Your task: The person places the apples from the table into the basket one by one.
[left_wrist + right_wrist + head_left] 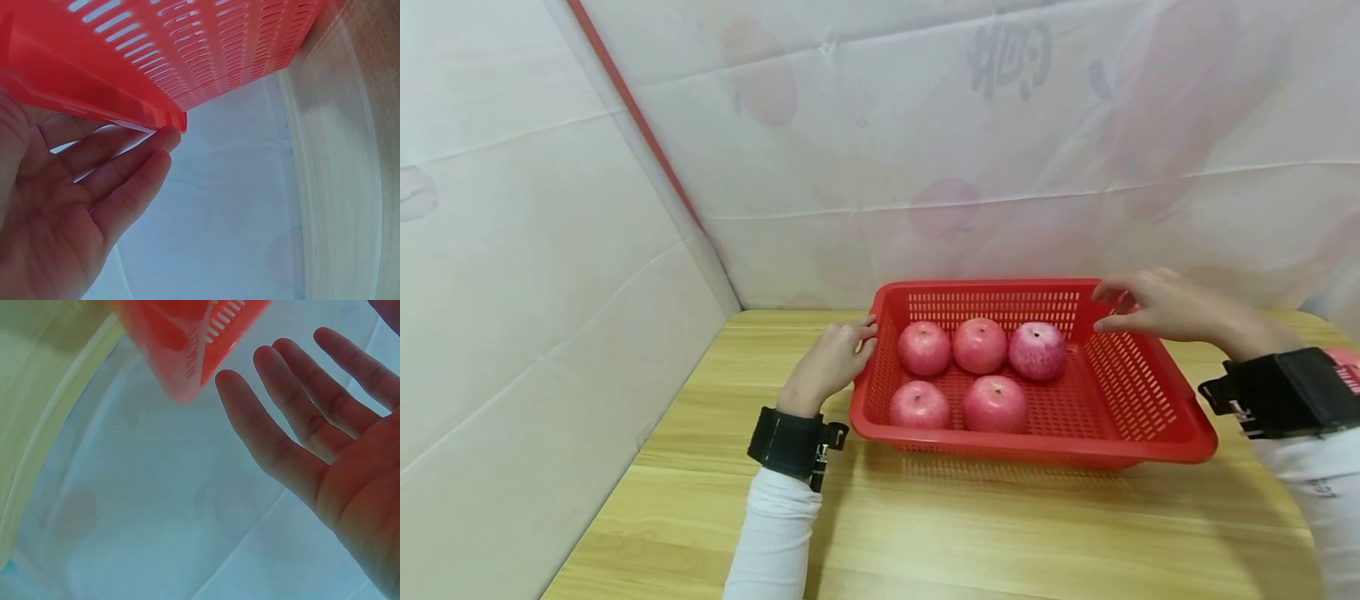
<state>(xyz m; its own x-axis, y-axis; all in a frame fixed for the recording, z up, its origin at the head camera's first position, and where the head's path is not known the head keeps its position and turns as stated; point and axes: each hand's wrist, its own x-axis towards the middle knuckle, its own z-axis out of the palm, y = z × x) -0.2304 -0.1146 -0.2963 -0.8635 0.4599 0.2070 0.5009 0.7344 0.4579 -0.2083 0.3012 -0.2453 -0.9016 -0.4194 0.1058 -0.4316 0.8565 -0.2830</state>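
A red plastic basket [1037, 448] with slotted walls stands on the wooden table. Inside it, toward the left, are several apples: a back row with a darker streaked apple [1037, 351] at its right end, and a pink apple [996, 405] in front. At the left rim is my left hand [831, 362]; the left wrist view shows its fairly straight fingers [125, 162] against the rim's outer side. Over the basket's right end hovers my right hand [1180, 308], holding nothing. Its spread fingers [300, 400] are apart from the basket corner [181, 369] in the right wrist view.
A pale printed sheet [865, 150] hangs behind the table, and another sheet [535, 275] closes off the left side. Wooden tabletop [925, 533] shows in front of the basket. A red object [1347, 360] is partly hidden behind the right wrist strap.
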